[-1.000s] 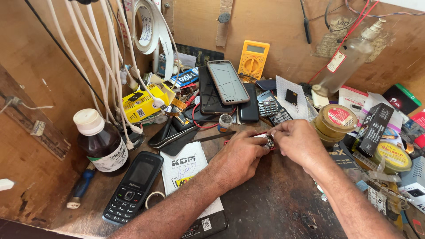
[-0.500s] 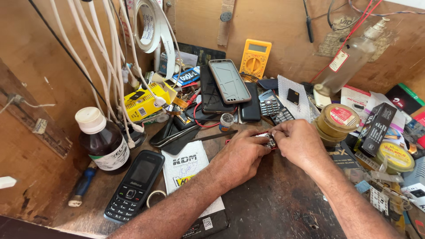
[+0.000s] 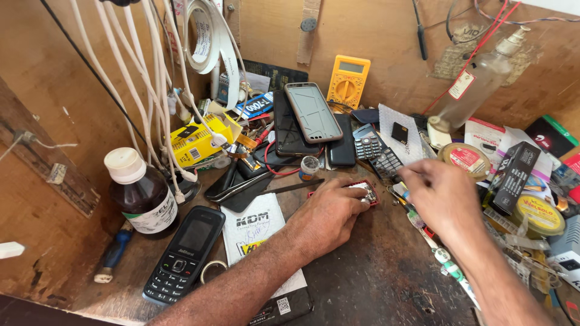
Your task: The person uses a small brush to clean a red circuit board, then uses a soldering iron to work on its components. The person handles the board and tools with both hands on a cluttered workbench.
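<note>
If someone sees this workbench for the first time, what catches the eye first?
At the centre, the left hand pins a small red-framed circuit board to the dark bench, while the right hand hovers just beside it. A yellow multimeter leans on the back wall, and a brown bottle with a white cap stands at the left.

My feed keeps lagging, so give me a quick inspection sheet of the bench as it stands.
Surface: dark, worn wooden bench, scratched.
Job's things: small red-edged circuit part, pinned under the left hand's fingertips.
Clutter: black keypad phone; brown bottle with white cap; yellow multimeter; stacked phones; tweezers; yellow box; solder tins.
Hands: left hand presses the part; right hand hangs above the bench by the keypads, blurred, grip unclear.
Cables: white cables hang at left; red wire at upper right.
Surroundings: brown board walls; tape roll hanging.
</note>
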